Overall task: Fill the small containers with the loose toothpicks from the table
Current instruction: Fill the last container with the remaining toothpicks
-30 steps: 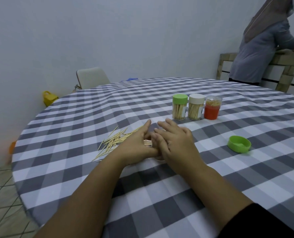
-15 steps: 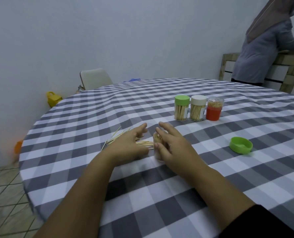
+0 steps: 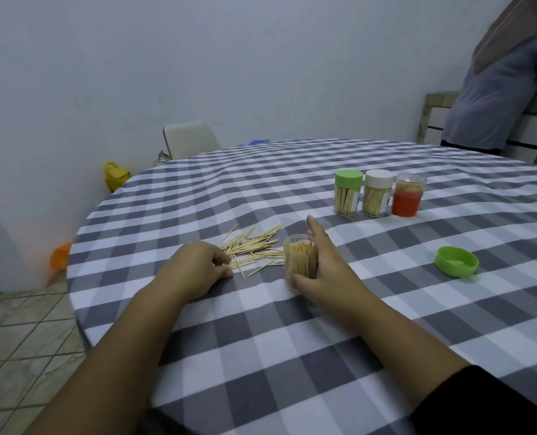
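Two bare forearms reached from the near edge onto a round table (image 3: 292, 356) covered in a grey and white checked cloth. The left hand (image 3: 195, 268) rested knuckles-up on the cloth at about 10 o'clock from the table's near centre, its fingers curled under at the edge of the toothpick pile; whether they pinched any sticks could not be told. The right hand (image 3: 320, 265) sat apart from it, at about 12 o'clock, wrapped around an open clear container (image 3: 300, 257), thumb at the base and index finger raised straight beside the rim. The container stood upright, uncapped, and packed nearly full with pale wooden toothpicks standing on end.

Between the two hands, just left of the container, loose toothpicks (image 3: 254, 248) lay in a flat scattered fan on the cloth, most pointing toward 2 o'clock.

At about 3 o'clock from the held container, well apart, a green cap (image 3: 456, 261) lay upside down.

Farther back, at about 1 o'clock, three filled containers stood in a touching row: one with a green lid (image 3: 348, 193), one with a white lid (image 3: 377, 193), and one with an orange-red lower half (image 3: 407, 195).

Beyond the table were a pale chair (image 3: 190, 139) and, at far right, a person (image 3: 505, 89) in grey.
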`<action>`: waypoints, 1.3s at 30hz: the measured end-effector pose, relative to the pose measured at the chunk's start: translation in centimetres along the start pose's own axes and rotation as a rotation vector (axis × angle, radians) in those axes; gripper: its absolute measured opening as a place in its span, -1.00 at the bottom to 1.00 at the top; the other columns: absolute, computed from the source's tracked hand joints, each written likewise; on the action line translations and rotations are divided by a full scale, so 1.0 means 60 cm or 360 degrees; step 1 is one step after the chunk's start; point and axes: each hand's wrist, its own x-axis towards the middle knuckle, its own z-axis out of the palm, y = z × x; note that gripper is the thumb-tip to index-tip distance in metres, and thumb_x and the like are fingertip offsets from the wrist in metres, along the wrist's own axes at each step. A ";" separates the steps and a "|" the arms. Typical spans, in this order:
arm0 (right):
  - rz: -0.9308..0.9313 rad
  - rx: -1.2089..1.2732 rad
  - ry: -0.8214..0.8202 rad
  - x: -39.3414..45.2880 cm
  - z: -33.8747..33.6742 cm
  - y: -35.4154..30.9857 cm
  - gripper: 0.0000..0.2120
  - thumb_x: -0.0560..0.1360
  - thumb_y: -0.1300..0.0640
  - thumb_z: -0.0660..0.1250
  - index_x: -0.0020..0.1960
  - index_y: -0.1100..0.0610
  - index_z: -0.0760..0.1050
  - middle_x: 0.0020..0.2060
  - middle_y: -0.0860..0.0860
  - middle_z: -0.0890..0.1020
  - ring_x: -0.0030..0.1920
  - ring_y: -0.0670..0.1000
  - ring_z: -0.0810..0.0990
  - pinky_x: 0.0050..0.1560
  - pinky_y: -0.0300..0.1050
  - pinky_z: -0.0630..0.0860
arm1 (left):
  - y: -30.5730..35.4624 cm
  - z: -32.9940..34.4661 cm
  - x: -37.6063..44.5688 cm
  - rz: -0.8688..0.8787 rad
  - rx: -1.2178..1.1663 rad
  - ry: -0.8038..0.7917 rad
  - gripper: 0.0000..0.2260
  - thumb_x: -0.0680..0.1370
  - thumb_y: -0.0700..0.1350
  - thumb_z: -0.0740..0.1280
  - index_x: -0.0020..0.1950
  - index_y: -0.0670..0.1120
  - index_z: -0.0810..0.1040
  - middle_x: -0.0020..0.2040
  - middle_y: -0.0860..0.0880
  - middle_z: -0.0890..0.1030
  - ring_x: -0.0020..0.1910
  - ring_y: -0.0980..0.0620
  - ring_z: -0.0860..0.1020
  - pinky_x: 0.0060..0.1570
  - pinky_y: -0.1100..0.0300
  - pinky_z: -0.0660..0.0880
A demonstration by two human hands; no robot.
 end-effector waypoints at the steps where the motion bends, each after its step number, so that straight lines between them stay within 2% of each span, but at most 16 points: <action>1: 0.0004 0.0001 0.0003 0.000 0.000 0.000 -0.09 0.48 0.18 0.38 0.50 -0.24 -0.19 0.50 -0.10 0.11 0.45 0.00 0.22 0.32 -0.09 0.32 | 0.002 0.004 0.003 0.0017 -0.0008 0.0018 -0.77 0.54 -0.05 0.36 0.20 0.02 0.61 0.16 0.01 0.60 -0.01 0.08 0.48 0.04 0.22 0.42; 5: 0.0000 -0.0012 0.0015 0.000 0.001 0.001 -0.11 0.48 0.18 0.38 0.51 -0.24 -0.17 0.49 -0.09 0.13 0.44 -0.02 0.22 0.27 -0.16 0.30 | 0.011 0.020 0.017 0.0057 0.0004 0.0091 -0.79 0.59 -0.14 0.28 0.15 0.02 0.64 0.16 0.00 0.61 0.08 0.01 0.53 0.08 0.21 0.44; 10: 0.0003 -0.0042 0.0025 0.001 0.001 0.001 -0.12 0.49 0.18 0.38 0.51 -0.22 -0.16 0.48 -0.06 0.15 0.42 -0.02 0.24 0.24 -0.21 0.29 | 0.029 0.041 0.022 0.0131 -0.0049 0.0270 -0.76 0.59 -0.11 0.25 0.20 0.03 0.61 0.20 0.01 0.60 0.16 0.00 0.51 0.11 0.22 0.40; 12: -0.0002 -0.0046 0.0035 0.001 0.002 0.001 -0.13 0.49 0.18 0.37 0.51 -0.21 -0.15 0.47 -0.05 0.17 0.41 -0.02 0.26 0.23 -0.22 0.28 | 0.031 0.051 0.019 0.0134 -0.0065 0.0451 -0.74 0.58 -0.03 0.23 0.21 0.05 0.61 0.19 0.03 0.61 0.15 0.00 0.52 0.12 0.17 0.43; 14: -0.0007 -0.0043 0.0040 0.001 0.002 0.002 -0.13 0.48 0.19 0.37 0.51 -0.21 -0.14 0.47 -0.04 0.18 0.40 -0.02 0.27 0.25 -0.20 0.31 | 0.033 0.055 0.019 0.0120 0.0033 0.0574 -0.65 0.54 0.14 0.23 0.27 0.07 0.56 0.24 0.04 0.58 0.20 -0.01 0.47 0.17 0.09 0.38; 16: -0.0018 -0.0041 0.0038 0.000 0.002 0.000 -0.13 0.48 0.18 0.37 0.51 -0.21 -0.13 0.46 -0.04 0.18 0.40 -0.04 0.27 0.25 -0.19 0.32 | 0.035 0.059 0.019 0.0098 0.0233 0.0507 -0.46 0.46 0.34 0.21 0.34 0.08 0.48 0.30 0.05 0.50 0.28 -0.02 0.39 0.24 0.03 0.28; 18: -0.0024 -0.0038 0.0041 0.000 0.002 -0.001 -0.13 0.48 0.18 0.38 0.52 -0.20 -0.13 0.47 -0.05 0.17 0.41 -0.05 0.25 0.28 -0.17 0.31 | 0.033 0.063 0.021 0.0077 0.0365 0.0393 -0.37 0.41 0.43 0.19 0.36 0.09 0.45 0.30 0.03 0.46 0.30 -0.03 0.35 0.26 0.01 0.24; 20: -0.0015 -0.0047 0.0038 0.000 0.001 -0.002 -0.13 0.48 0.18 0.38 0.52 -0.19 -0.13 0.47 -0.04 0.16 0.42 -0.03 0.24 0.34 -0.12 0.30 | 0.030 0.066 0.026 0.0067 0.0328 0.0379 -0.47 0.47 0.36 0.20 0.31 0.10 0.49 0.27 0.03 0.49 0.29 -0.02 0.37 0.24 0.02 0.25; 23: -0.0012 -0.0049 0.0032 -0.001 0.001 -0.003 -0.13 0.48 0.18 0.38 0.52 -0.19 -0.13 0.48 -0.04 0.16 0.43 -0.01 0.24 0.37 -0.07 0.31 | 0.030 0.065 0.031 0.0191 0.0239 0.0395 -0.71 0.59 0.13 0.21 0.22 0.09 0.56 0.18 0.02 0.56 0.21 -0.02 0.44 0.17 0.06 0.28; 25: -0.0014 -0.0051 0.0031 -0.001 0.001 -0.003 -0.13 0.48 0.18 0.38 0.52 -0.19 -0.13 0.48 -0.05 0.16 0.43 -0.01 0.23 0.36 -0.08 0.31 | 0.029 0.064 0.036 0.0280 0.0259 0.0371 -0.74 0.62 0.02 0.17 0.24 0.09 0.57 0.18 0.02 0.56 0.20 -0.03 0.45 0.16 0.07 0.29; 28: -0.0002 -0.0049 0.0021 0.000 0.002 -0.002 -0.13 0.48 0.18 0.38 0.51 -0.20 -0.14 0.49 -0.07 0.14 0.44 -0.01 0.22 0.33 -0.09 0.32 | 0.025 0.060 0.048 0.0395 0.0399 0.0432 -0.72 0.63 -0.02 0.17 0.31 0.09 0.52 0.22 0.02 0.53 0.23 -0.02 0.43 0.15 0.10 0.33; 30: -0.0005 -0.0046 0.0021 0.000 0.002 -0.002 -0.13 0.49 0.18 0.38 0.52 -0.20 -0.13 0.48 -0.07 0.14 0.43 -0.02 0.23 0.31 -0.15 0.30 | 0.029 0.055 0.055 0.0441 0.0487 0.0459 -0.66 0.62 -0.04 0.19 0.41 0.06 0.41 0.36 -0.01 0.43 0.32 -0.03 0.36 0.25 0.09 0.31; 32: -0.0016 -0.0050 0.0025 0.000 0.001 0.000 -0.14 0.49 0.18 0.37 0.52 -0.19 -0.13 0.47 -0.06 0.15 0.42 -0.04 0.23 0.26 -0.23 0.27 | 0.038 0.051 0.061 0.0476 0.0629 0.0345 -0.53 0.62 -0.11 0.18 0.53 0.00 0.17 0.53 -0.05 0.19 0.47 -0.07 0.19 0.41 0.05 0.18; 34: -0.0023 -0.0062 0.0030 0.001 0.002 0.002 -0.14 0.49 0.18 0.38 0.52 -0.20 -0.13 0.47 -0.07 0.15 0.42 -0.04 0.22 0.24 -0.26 0.25 | 0.050 0.047 0.065 0.0509 0.0732 0.0187 -0.43 0.62 -0.19 0.15 0.57 -0.06 -0.04 0.58 -0.07 -0.01 0.54 -0.07 0.04 0.47 0.04 0.06; 36: -0.0031 -0.0066 0.0036 0.002 0.003 0.003 -0.14 0.48 0.17 0.38 0.51 -0.20 -0.12 0.48 -0.07 0.14 0.42 -0.05 0.22 0.23 -0.26 0.25 | 0.062 0.048 0.068 0.0531 0.0797 0.0073 -0.39 0.62 -0.22 0.14 0.57 -0.11 -0.13 0.58 -0.10 -0.05 0.54 -0.07 -0.01 0.48 0.06 0.02; 39: -0.0036 -0.0071 0.0045 0.003 0.003 0.004 -0.14 0.48 0.17 0.38 0.51 -0.20 -0.12 0.47 -0.06 0.15 0.42 -0.04 0.23 0.24 -0.26 0.26 | 0.079 0.053 0.079 0.0537 0.0882 -0.0036 -0.41 0.62 -0.21 0.10 0.56 -0.16 -0.16 0.57 -0.13 0.02 0.53 -0.08 0.06 0.46 0.06 0.06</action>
